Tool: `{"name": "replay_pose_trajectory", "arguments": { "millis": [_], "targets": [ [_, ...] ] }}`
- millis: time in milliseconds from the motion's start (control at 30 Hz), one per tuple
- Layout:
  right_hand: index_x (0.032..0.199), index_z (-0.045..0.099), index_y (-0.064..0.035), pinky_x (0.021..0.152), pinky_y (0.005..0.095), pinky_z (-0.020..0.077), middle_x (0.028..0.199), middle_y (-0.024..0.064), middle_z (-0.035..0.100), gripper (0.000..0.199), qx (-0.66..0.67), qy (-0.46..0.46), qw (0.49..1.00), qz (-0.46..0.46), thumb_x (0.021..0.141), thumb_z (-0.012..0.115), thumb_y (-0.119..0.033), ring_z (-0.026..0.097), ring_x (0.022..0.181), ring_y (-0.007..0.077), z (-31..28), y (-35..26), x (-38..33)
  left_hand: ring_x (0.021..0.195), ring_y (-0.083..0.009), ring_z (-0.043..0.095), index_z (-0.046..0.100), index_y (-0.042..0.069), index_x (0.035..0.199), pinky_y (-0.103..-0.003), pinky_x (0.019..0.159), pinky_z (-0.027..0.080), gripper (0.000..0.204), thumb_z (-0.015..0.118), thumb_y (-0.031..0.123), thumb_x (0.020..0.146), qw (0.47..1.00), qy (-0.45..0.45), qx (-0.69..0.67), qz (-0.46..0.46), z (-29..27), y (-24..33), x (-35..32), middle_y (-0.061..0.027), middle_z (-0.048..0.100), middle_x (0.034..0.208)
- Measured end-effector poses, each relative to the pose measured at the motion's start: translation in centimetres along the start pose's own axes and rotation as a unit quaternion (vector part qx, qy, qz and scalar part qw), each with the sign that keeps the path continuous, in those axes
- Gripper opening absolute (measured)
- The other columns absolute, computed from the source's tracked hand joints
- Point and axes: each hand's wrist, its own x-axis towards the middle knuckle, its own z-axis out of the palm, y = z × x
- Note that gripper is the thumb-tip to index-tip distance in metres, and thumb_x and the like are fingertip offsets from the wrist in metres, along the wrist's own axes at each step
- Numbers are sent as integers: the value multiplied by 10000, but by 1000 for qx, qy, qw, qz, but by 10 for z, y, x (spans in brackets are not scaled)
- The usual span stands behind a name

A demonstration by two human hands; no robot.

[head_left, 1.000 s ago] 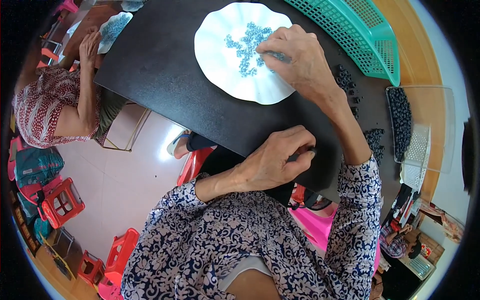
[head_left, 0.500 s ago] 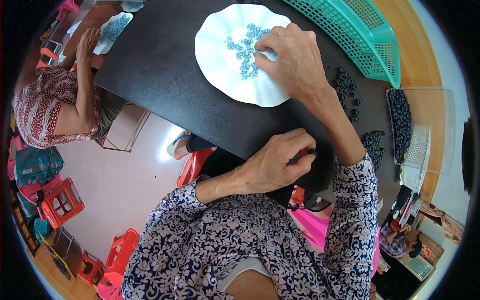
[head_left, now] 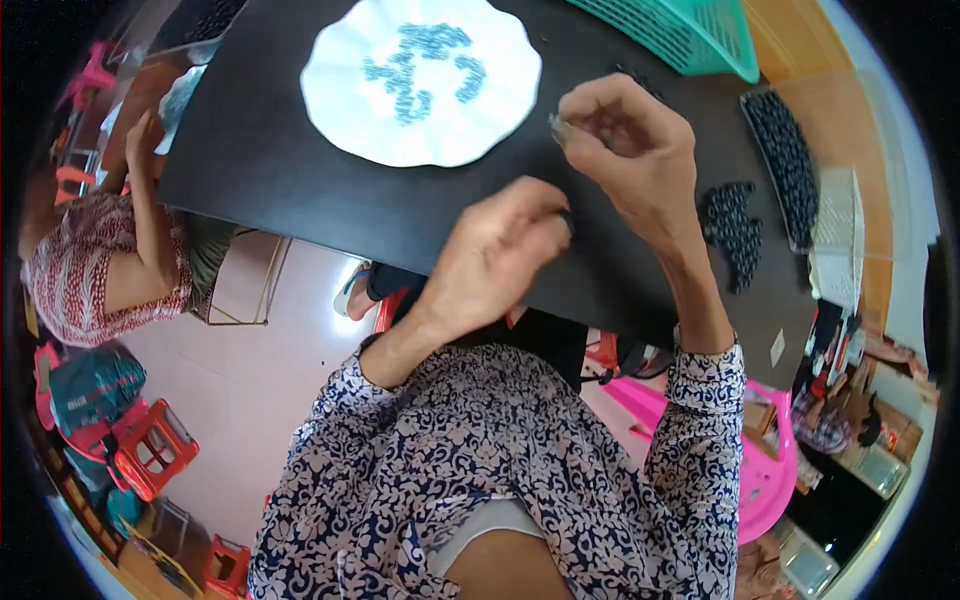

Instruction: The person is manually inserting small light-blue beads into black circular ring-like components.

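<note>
Both of my hands are raised over the dark table, a short gap between them. My left hand is closed in a pinch on a small black part at its fingertips. My right hand has thumb and forefinger pressed together on a small clear piece; its other fingers curl inward. Beyond them lies a white plate with a wavy rim. Small bluish clear pieces are scattered on it. Right of my right forearm is a loose pile of small black parts.
A green plastic basket stands at the far right. Beside it a clear tray holds many black parts. At the left, another person sits by a second table. Red stools stand on the floor.
My right hand has left the plate and moved back with a clear piece. My left hand has risen toward it, still pinching the black part. The view has shifted.
</note>
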Motion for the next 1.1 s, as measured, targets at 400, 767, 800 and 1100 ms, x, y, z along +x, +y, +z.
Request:
{"name": "replay_pose_trajectory", "arguments": {
  "millis": [400, 767, 800, 1100],
  "targets": [
    [964, 672, 28, 748, 218, 503, 903, 33, 657, 174, 168, 82, 978, 93, 800, 684, 84, 613, 828, 92, -14, 4, -95, 797, -90, 575, 572, -43, 1012, -232, 765, 479, 155, 512, 93, 968, 998, -32, -35, 41, 23, -5, 4, -49, 623, 853],
    [969, 686, 30, 778, 237, 502, 893, 44, 662, 148, 191, 95, 975, 66, 825, 672, 60, 615, 834, 100, -12, 15, -109, 796, -88, 569, 575, -31, 1006, -234, 746, 479, 149, 515, 100, 969, 995, -42, 74, 53, 32, -8, 2, -47, 619, 844],
    [966, 690, 33, 769, 236, 501, 891, 47, 665, 135, 175, 97, 978, 51, 837, 662, 56, 617, 832, 103, -13, 14, -108, 792, -89, 567, 576, -33, 1005, -233, 747, 477, 154, 512, 102, 971, 996, -51, 43, 60, 33, -11, 4, -46, 619, 846],
    [976, 667, 52, 727, 235, 500, 858, 70, 664, 112, 213, 122, 969, 41, 875, 618, 56, 621, 792, 116, -7, 13, -112, 790, -93, 568, 583, -42, 1020, -232, 760, 475, 167, 505, 99, 974, 996, -66, -21, 50, 37, -15, 6, -47, 619, 861]
  ]
}}
